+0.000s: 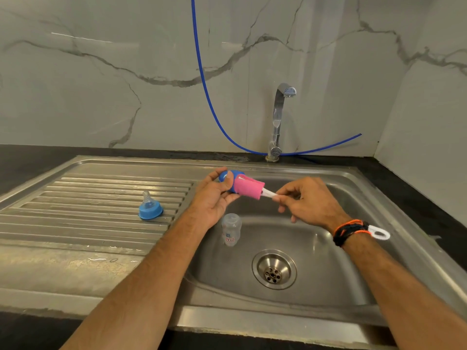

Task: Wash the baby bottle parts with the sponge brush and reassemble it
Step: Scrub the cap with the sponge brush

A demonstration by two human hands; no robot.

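Left hand [214, 198] grips a blue cap [228, 176] above the sink basin [328, 274], thumb curled over its top, fingers wrapped underneath. Right hand [307, 202] pinches the white handle of the sponge brush [249, 189] between thumb and fingertips; its pink sponge head pushes into the cap's open side. The handle's looped white end pokes out past the right wrist, beside an orange-and-black thread wristband [350, 231].

Clear bottle body [231, 229] stands in the basin at the left wall, just below the left hand, apart from the drain [274, 269]. It carries a small blue mark and a red-bordered label; text too small to read. Teat with blue ring [150, 207] sits upright on the ribbed drainboard [88, 198], well left of both hands; water droplets lie near it.

Chrome tap [279, 122] rises behind the basin, spout facing forward. Blue hose [202, 77] hangs down the marble-look wall [101, 72] and runs behind the tap base. Dark table [30, 160] surrounds the steel sink. Nothing blocks the hands.
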